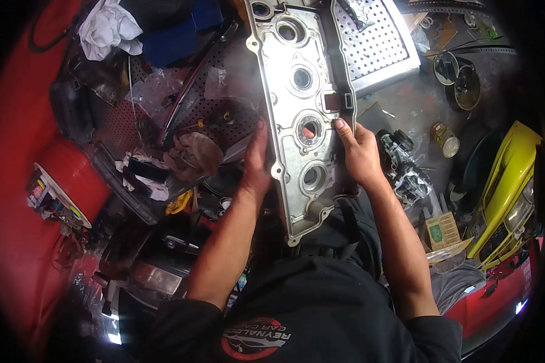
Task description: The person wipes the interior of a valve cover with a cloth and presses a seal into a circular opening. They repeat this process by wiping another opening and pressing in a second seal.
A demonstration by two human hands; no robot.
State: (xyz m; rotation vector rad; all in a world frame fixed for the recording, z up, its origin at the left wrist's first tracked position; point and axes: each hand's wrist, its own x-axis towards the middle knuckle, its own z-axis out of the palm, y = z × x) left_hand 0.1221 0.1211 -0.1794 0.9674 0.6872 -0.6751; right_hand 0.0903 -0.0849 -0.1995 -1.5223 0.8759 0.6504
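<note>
A long silver valve cover (290, 136) is held up in front of my body, its hollow inner side and row of round holes facing me. My left hand (258, 160) grips its left edge, with the fingers mostly hidden behind it. On the right edge is my right hand (361, 151), thumb laid over the rim and fingers underneath. A fingertip shows through one of the round holes. The upper end of the cover runs out of the view.
A perforated metal tray (378, 45) lies beyond the cover. Engine parts (406, 166), a can (445, 140) and a yellow bumper (505, 193) are on the right. To the left are a white rag (109, 30), a brown cloth (192, 156), a dark phone-like object (148, 170) and a red drum-like container (79, 181).
</note>
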